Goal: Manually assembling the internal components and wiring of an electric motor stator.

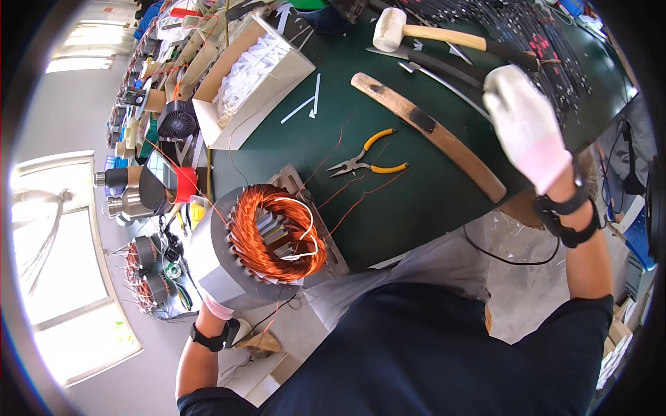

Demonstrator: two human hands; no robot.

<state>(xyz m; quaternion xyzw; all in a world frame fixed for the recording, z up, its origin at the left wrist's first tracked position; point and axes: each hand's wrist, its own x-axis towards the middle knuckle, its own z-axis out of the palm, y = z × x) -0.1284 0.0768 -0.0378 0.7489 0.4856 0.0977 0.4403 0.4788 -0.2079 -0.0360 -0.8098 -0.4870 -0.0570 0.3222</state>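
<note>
A motor stator [239, 277] with a thick ring of copper windings [277, 232] stands at the left front of the green table. White cord loops over the coil, and thin copper leads trail off it. My left hand [218, 308] is at the stator's near left side; only its pink cuff shows, the fingers hidden. My right hand [524, 125], in a white and pink glove, is over the tools at the right. Its fingers look curled, but what they hold, if anything, is hidden. Beside it lie a dark flat blade [437, 66] and a thin metal rod [451, 92].
Yellow-handled pliers [368, 159] and a curved wooden strip [430, 135] lie mid-table. A white-headed mallet [423, 33] and dark bundled rods [527, 48] are at the back. A box of white slips [239, 125] stands left, near a small fan [179, 121] and metal flask [128, 204].
</note>
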